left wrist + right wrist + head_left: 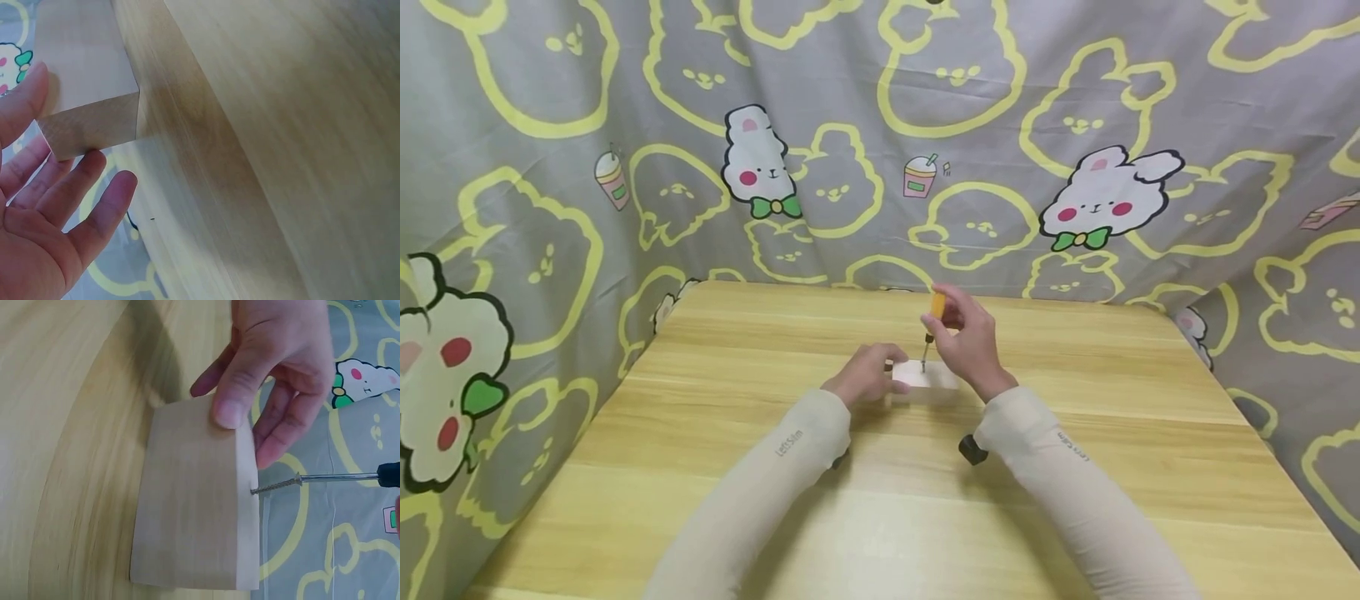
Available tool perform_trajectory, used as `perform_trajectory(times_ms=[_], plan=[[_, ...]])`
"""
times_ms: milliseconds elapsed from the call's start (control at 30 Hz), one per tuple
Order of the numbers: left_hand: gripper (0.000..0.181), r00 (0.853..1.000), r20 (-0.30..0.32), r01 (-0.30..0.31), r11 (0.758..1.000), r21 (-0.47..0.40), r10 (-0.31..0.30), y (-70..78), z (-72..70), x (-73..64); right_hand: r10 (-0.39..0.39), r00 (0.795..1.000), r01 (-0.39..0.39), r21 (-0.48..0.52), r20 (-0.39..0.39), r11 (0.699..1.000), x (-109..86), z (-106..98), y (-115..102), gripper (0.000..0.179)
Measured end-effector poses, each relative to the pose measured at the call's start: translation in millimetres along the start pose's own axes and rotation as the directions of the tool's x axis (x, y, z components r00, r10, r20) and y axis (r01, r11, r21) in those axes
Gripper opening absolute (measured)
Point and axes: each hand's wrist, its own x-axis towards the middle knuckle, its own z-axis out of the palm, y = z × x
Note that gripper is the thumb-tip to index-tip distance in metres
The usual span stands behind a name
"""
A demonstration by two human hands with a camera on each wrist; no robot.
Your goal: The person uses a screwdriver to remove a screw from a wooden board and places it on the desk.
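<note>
A pale wooden block [942,385] lies on the table in front of me. My left hand [871,373] grips its left end, thumb on one face and fingers on the other side, as the right wrist view shows. Out of the block's narrow face stands a screw [278,485], its threads partly exposed and slightly tilted. My right hand [972,346] holds a screwdriver [937,305] upright by its orange handle. The screwdriver's metal shaft [337,478] meets the screw head, nearly in line with it. In the left wrist view, the block's end face [94,128] shows between thumb and fingers.
The light wood-grain table [880,517] spreads around both arms. Behind it and at both sides hangs a grey curtain [850,83] with yellow outlines and rabbit faces. A black wrist device [973,450] sits below the right cuff.
</note>
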Motion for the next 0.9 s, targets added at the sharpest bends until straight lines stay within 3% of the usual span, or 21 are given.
perform_trajectory(times_ms=[133,333,700,900], plan=[[0.056,1.000,0.002,0.005,1.000,0.003,-0.005,-0.1,0.3,-1.6,-0.019,1.000,0.019,-0.002,-0.006,1.000,-5.3,6,21,0.042],[0.056,1.000,0.005,0.002,1.000,-0.007,-0.002,1.3,0.2,-1.1,-0.066,0.998,0.066,-0.010,-0.011,0.998,-6.0,9,27,0.041],[0.056,1.000,0.003,-0.001,1.000,0.014,0.001,-0.8,-0.1,0.1,0.091,0.990,-0.102,0.101,0.107,0.990,-2.0,5,10,0.036],[0.057,1.000,0.001,-0.010,1.000,0.011,0.010,-1.7,0.0,0.8,-0.015,0.999,0.015,-0.003,0.039,1.000,-4.8,7,17,0.034]])
